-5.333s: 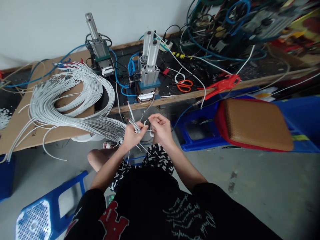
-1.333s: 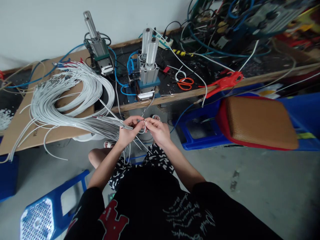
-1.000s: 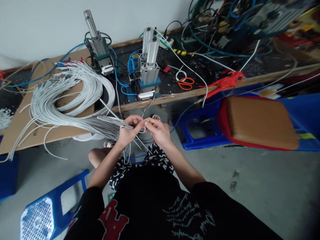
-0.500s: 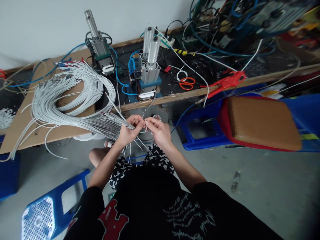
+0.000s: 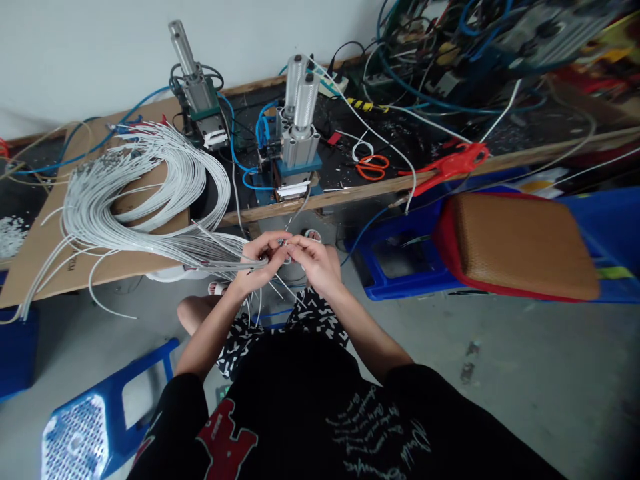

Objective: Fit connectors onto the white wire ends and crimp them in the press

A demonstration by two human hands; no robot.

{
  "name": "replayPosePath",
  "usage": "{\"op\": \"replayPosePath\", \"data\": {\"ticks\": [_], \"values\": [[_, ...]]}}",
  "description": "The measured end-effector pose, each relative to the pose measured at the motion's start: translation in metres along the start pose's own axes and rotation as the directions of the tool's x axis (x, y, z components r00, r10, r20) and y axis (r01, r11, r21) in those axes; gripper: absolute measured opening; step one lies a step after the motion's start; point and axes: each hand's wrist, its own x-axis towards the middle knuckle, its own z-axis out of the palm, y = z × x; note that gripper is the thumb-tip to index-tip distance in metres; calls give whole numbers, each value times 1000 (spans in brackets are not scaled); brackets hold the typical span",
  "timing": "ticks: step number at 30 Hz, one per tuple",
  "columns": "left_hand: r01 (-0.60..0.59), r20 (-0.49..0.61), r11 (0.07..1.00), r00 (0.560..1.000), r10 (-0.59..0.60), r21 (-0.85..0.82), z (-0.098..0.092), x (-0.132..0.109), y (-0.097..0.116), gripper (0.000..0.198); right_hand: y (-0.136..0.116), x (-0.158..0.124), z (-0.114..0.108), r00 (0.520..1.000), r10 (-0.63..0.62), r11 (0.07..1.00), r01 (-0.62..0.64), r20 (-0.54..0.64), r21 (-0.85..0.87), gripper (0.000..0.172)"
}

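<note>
My left hand is closed around the ends of several white cables, in front of the bench edge and above my lap. Close against it, my right hand pinches a cable end, and the fingertips of both hands meet. What exactly sits between the fingertips is too small to make out. A large looped bundle of white cables lies on a cardboard sheet to the left, its strands running toward my left hand. Loose cable ends hang below the hands.
Two pneumatic presses, a left one and a middle one, stand on the bench. Orange-handled scissors and a red hand tool lie right of them. A blue stool and a brown cushion flank me.
The cable ends that pointed up beside my left hand have dropped lower. My left fingers have shifted, and the right fingertips have moved slightly left and down.
</note>
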Motion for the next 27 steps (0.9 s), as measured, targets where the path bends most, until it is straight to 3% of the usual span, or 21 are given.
{"op": "replayPosePath", "data": {"ticks": [21, 27], "values": [[72, -42, 996, 996, -74, -50, 2, 2, -1, 20, 1, 0, -2, 1000, -8, 999, 7, -22, -34, 36], [108, -59, 991, 992, -113, -79, 5, 3, 0, 20, -5, -2, -5, 999, -20, 993, 16, -30, -118, 34]]}}
